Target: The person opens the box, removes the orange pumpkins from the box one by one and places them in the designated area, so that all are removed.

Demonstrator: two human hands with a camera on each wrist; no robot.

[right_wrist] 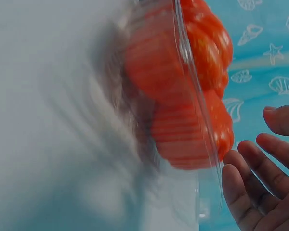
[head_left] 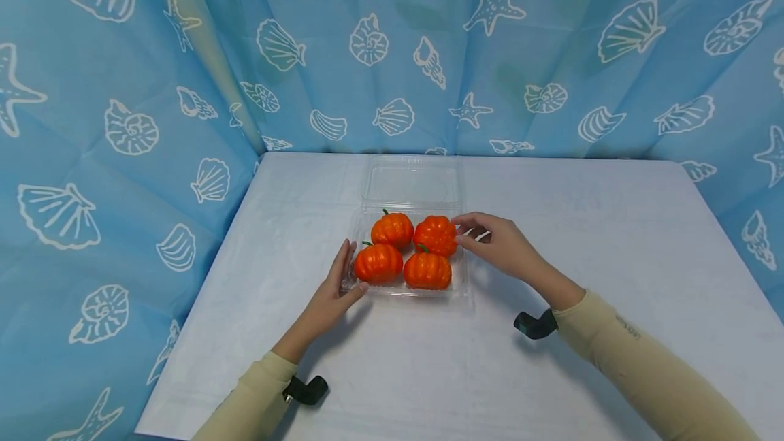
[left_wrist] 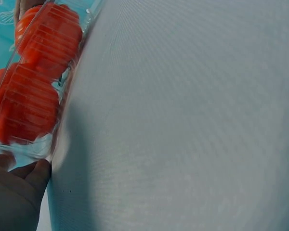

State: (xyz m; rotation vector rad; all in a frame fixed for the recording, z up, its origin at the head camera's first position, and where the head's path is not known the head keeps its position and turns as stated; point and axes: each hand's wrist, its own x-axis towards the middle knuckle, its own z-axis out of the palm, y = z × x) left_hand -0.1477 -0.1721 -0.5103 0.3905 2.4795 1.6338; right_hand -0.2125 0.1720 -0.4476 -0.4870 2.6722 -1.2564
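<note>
Several small orange pumpkins sit in two rows inside a clear plastic clamshell container (head_left: 422,293), whose lid (head_left: 413,182) lies folded back. One front pumpkin (head_left: 378,264) is near my left hand (head_left: 327,301), which holds the container's left side, fingers along the wall and thumb at the front corner. That corner also shows in the left wrist view, beside the hand (left_wrist: 17,192). My right hand (head_left: 493,240) has its fingertips right at the back right pumpkin (head_left: 435,235). In the right wrist view its fingers (right_wrist: 253,185) are loosely bent, spread beside the container's rim, with nothing between them.
The container stands on a white-covered table (head_left: 582,223), toward its far edge. A blue curtain (head_left: 392,33) printed with shells and starfish hangs behind the table and along its left side. Black wrist cameras (head_left: 535,325) sit at both sleeves.
</note>
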